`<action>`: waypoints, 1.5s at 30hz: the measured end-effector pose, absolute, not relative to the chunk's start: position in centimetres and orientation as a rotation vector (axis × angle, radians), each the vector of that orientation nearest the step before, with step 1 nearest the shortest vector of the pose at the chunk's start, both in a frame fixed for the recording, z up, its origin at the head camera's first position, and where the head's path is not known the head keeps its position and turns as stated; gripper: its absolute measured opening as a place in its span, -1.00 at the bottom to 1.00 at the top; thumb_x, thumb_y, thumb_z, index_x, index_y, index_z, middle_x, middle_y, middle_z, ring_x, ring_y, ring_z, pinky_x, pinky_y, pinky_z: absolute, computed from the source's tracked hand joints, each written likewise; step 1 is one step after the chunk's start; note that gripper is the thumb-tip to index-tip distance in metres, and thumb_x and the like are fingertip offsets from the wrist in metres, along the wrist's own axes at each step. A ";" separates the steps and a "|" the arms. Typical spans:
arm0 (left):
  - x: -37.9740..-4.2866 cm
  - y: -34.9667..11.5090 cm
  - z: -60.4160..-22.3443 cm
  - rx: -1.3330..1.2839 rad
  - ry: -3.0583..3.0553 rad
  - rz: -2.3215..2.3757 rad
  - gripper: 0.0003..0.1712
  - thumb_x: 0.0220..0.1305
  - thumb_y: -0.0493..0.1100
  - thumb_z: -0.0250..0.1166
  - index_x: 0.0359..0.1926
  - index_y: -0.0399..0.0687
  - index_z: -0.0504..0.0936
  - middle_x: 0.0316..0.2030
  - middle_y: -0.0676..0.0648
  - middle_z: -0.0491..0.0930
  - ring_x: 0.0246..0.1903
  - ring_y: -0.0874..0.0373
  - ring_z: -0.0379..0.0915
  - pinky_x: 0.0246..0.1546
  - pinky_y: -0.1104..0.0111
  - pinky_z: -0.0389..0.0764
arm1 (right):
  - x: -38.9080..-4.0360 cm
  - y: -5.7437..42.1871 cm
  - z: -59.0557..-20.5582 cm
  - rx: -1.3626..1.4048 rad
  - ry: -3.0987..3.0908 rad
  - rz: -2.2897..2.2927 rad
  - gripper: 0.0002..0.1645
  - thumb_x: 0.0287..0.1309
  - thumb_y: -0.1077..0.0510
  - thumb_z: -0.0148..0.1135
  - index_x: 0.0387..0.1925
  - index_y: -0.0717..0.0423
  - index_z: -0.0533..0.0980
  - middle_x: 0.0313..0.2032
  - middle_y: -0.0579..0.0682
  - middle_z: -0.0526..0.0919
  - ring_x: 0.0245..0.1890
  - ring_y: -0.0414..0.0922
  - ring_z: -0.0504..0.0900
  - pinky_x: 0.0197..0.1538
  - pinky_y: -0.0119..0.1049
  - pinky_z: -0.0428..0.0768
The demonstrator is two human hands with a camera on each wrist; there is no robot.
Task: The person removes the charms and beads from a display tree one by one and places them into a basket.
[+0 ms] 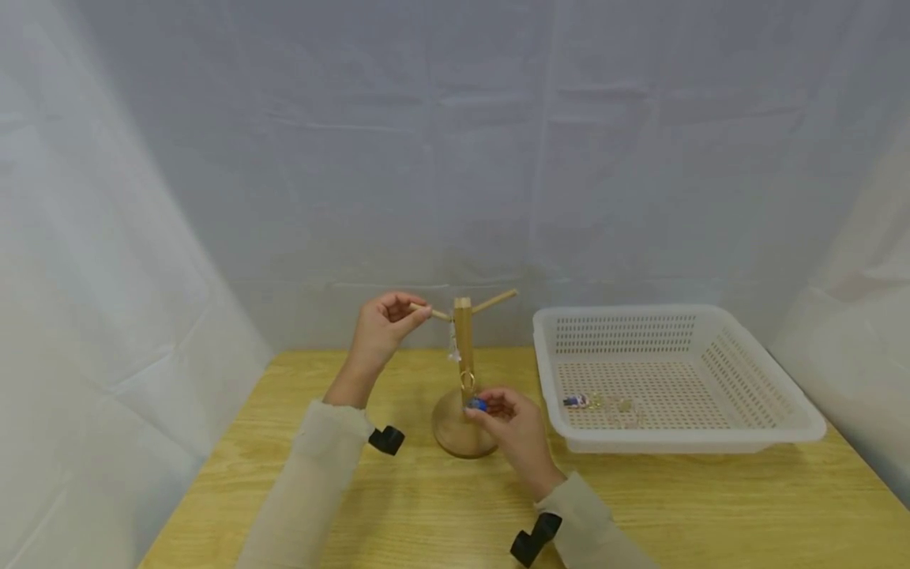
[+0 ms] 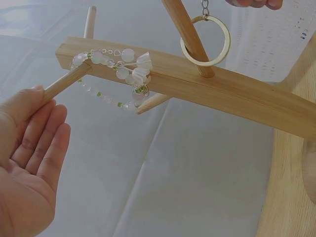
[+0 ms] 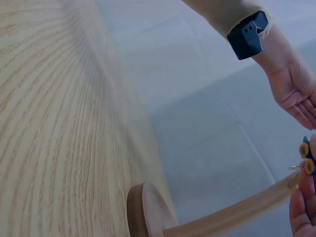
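A wooden stand (image 1: 464, 336) with several pegs rises from a round base (image 1: 451, 433). My left hand (image 1: 379, 330) pinches an upper peg (image 2: 68, 81) between thumb and index finger, the other fingers loosely bent. Against the post hangs a beaded bracelet (image 2: 101, 58) of white and green beads, looped about that peg near its root. Lower down, a keychain's gold ring (image 2: 226, 44) encircles another peg (image 2: 190, 37). My right hand (image 1: 517, 433) holds the keychain's blue charm (image 1: 477, 404) just below that ring. In the right wrist view, the charm's orange-rimmed ends (image 3: 309, 166) show by the fingers.
A white plastic basket (image 1: 682, 435) stands on the table to the right of the stand. Inside lie a small dark-and-white figure charm (image 1: 576, 401) and some gold and clear trinkets (image 1: 624, 405). White sheets (image 1: 455, 142) hang behind and at both sides of the wooden table (image 1: 419, 514).
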State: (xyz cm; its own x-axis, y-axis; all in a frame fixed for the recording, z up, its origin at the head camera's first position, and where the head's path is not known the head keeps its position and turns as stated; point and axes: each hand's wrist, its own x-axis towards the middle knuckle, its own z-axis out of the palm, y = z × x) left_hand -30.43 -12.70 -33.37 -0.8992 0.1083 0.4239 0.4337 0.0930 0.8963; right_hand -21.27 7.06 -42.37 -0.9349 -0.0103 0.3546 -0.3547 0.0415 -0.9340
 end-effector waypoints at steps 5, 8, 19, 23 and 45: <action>-30.3 -12.7 -33.4 -0.546 -2.111 -1.904 -0.84 0.13 -0.22 0.39 -0.28 -0.20 0.64 -0.46 0.12 0.64 -0.37 0.25 0.58 -0.16 0.40 0.62 | -21.7 7.3 -43.2 0.395 -2.029 1.990 -0.79 -0.07 0.29 0.43 -0.32 0.23 0.60 -0.33 0.07 0.68 -0.38 -0.18 0.61 -0.27 -0.37 0.62; -30.3 -12.7 -33.3 -0.553 -2.107 -1.908 -0.85 0.13 -0.23 0.38 -0.28 -0.21 0.64 -0.45 0.12 0.64 -0.37 0.25 0.58 -0.16 0.40 0.62 | -22.3 7.5 -44.2 0.410 -2.010 1.972 -0.78 -0.08 0.27 0.44 -0.32 0.20 0.61 -0.33 0.06 0.68 -0.38 -0.20 0.60 -0.28 -0.37 0.62; -30.4 -12.7 -33.5 -0.545 -2.113 -1.924 -0.83 0.14 -0.23 0.38 -0.27 -0.22 0.63 -0.45 0.11 0.65 -0.37 0.25 0.59 -0.14 0.38 0.62 | -21.2 8.2 -42.9 0.476 -2.016 1.893 -0.78 -0.06 0.33 0.41 -0.29 0.28 0.60 -0.31 0.12 0.68 -0.38 -0.26 0.59 -0.26 -0.32 0.63; -30.5 -12.7 -33.4 -0.536 -2.119 -1.926 -0.84 0.14 -0.22 0.38 -0.28 -0.21 0.63 -0.44 0.11 0.65 -0.37 0.25 0.59 -0.14 0.39 0.62 | -20.5 8.4 -42.0 0.522 -2.012 1.892 -0.78 -0.03 0.33 0.39 -0.27 0.31 0.60 -0.31 0.15 0.67 -0.36 -0.25 0.59 -0.24 -0.28 0.64; -30.6 -12.8 -33.6 -0.521 -2.164 -1.894 -0.70 0.15 -0.15 0.37 -0.21 -0.30 0.61 -0.43 0.10 0.65 -0.35 0.22 0.59 -0.09 0.31 0.61 | -21.2 12.1 -43.0 0.517 -1.946 1.872 -0.79 0.03 0.25 0.37 -0.24 0.20 0.62 -0.30 -0.01 0.69 -0.31 -0.22 0.64 -0.24 -0.40 0.64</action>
